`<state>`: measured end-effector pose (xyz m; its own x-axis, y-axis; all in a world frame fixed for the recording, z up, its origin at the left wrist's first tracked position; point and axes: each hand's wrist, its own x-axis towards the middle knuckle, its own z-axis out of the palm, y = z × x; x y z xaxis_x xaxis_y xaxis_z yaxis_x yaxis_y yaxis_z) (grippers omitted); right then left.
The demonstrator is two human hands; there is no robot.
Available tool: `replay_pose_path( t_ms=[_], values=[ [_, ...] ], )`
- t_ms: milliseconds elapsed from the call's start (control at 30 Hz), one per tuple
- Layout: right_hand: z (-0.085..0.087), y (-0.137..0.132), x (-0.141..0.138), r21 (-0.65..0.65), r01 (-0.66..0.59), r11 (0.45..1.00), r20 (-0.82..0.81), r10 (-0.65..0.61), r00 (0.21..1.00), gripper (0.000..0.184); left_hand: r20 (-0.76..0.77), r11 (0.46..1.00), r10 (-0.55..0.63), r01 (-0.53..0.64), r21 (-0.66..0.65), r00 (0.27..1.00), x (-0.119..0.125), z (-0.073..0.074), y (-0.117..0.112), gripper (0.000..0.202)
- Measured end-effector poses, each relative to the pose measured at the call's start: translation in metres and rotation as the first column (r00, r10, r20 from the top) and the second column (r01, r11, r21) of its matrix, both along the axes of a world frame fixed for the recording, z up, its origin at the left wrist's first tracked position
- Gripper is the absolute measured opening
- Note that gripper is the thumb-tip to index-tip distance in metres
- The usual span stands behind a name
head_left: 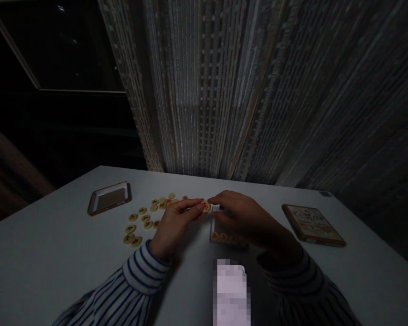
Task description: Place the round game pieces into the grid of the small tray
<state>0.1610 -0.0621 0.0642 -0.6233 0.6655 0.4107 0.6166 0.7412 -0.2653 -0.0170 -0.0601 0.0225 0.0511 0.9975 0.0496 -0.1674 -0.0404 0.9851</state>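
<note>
The left hand (175, 228) has its fingers (192, 205) pinching one round token (206, 207); the right hand (248, 217) curls just beside it, fingers (222, 199) bunched, contact hard to tell; four tokens (223, 237) sit in a shallow tray (212, 228) at 6 o'clock; about fifteen loose tokens (144, 219) spread at 9 o'clock; a metal-rimmed tray (109, 198) lies at 10 o'clock, a picture box (313, 225) at 3 o'clock; open surface (54, 235) stretches toward 8 o'clock.

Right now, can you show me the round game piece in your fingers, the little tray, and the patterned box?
Round game piece (206, 207): head view, on its red-marked face.
Little tray (109, 205): head view, on its near rim.
Patterned box (313, 225): head view, on its printed top.
</note>
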Motion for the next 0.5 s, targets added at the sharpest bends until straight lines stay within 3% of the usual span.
replay_pose_path(
  t_ms=[167,500],
  values=[
    [-0.001,0.002,-0.002,-0.023,0.06,0.998,0.066,-0.059,0.996,0.028,-0.031,1.0,-0.006,0.006,0.002,0.999,0.007,-0.005,0.0,0.028],
    [-0.013,0.009,-0.006,-0.033,0.062,0.998,0.136,-0.057,0.989,0.025,-0.133,0.998,0.027,-0.018,0.065,0.991,0.007,-0.018,-0.006,0.026]
  ],
)
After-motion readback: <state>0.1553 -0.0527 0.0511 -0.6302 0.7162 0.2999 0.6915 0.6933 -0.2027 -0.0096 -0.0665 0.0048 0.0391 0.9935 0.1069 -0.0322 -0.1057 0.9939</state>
